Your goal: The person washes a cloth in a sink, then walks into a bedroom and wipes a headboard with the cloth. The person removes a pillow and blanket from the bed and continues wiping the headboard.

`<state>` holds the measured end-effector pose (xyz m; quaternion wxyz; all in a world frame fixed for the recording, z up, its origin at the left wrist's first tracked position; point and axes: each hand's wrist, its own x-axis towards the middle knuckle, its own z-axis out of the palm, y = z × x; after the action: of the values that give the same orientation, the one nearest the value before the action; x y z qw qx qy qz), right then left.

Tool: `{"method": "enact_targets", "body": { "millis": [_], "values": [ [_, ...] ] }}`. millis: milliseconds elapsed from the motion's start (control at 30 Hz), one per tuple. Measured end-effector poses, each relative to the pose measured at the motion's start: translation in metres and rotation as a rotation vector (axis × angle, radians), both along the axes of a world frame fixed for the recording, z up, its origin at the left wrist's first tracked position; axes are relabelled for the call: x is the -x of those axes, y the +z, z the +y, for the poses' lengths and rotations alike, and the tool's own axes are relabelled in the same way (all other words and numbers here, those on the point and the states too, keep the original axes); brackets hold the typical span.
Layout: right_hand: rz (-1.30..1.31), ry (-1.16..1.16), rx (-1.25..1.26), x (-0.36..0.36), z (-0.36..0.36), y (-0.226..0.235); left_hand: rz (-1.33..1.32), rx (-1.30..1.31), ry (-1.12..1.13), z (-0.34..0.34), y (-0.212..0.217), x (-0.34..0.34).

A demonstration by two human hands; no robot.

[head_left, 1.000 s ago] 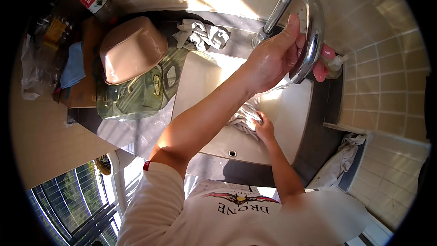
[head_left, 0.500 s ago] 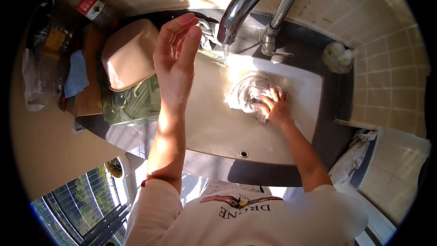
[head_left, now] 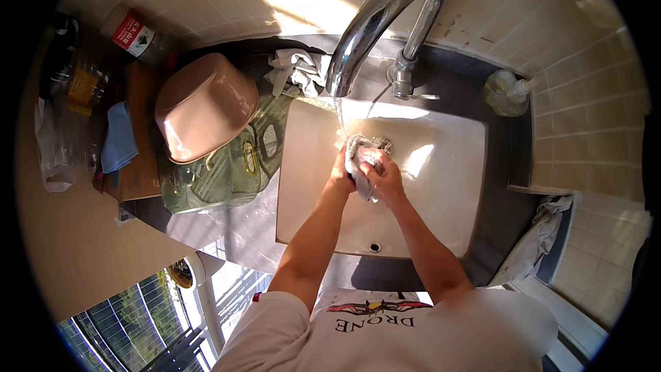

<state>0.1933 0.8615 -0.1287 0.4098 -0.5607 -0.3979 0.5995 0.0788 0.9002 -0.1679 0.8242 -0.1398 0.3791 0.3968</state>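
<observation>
A wet, whitish-grey cloth (head_left: 357, 158) is bunched up between my two hands over the white sink (head_left: 441, 213). My left hand (head_left: 340, 173) grips it from the left side, its fingers partly hidden behind the cloth. On the other side my right hand (head_left: 385, 178) is closed on it, fingers curled over the top. Water runs from the chrome faucet (head_left: 337, 83) in a thin stream, falling just at the upper left of the cloth. Behind the cloth, part of the drain (head_left: 382, 143) shows.
Left of the sink, an upturned pinkish basin (head_left: 206, 107) rests on a green translucent container (head_left: 206, 189). A crumpled grey cloth (head_left: 300, 70) lies behind the sink's left corner. A soap bottle (head_left: 506, 93) stands at the back right. Bottles and a cardboard box (head_left: 131, 182) crowd the far left.
My left hand has come down from beside the faucet onto the cloth. The cloth, spread on the sink bottom before, is now gathered up and shifted left, with both hands on it.
</observation>
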Motion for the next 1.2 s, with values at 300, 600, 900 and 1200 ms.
{"method": "enact_targets", "body": {
  "millis": [300,600,900,1200],
  "values": [
    [-0.832,-0.072,-0.551,0.051,-0.018,0.048,-0.393,-0.214,0.075,-0.027,0.006,-0.027],
    [-0.912,-0.187,-0.593,-0.058,0.054,-0.015,0.576,-0.254,-0.233,-0.007,0.041,-0.011],
    [-1.342,0.542,-0.042,-0.055,-0.001,-0.055,2.114,-0.918,-1.067,-0.018,-0.021,-0.022],
    [-1.51,0.265,-0.383,-0.059,0.053,-0.119,1.52,-0.957,-1.138,0.046,-0.063,-0.034]
  ]
}}
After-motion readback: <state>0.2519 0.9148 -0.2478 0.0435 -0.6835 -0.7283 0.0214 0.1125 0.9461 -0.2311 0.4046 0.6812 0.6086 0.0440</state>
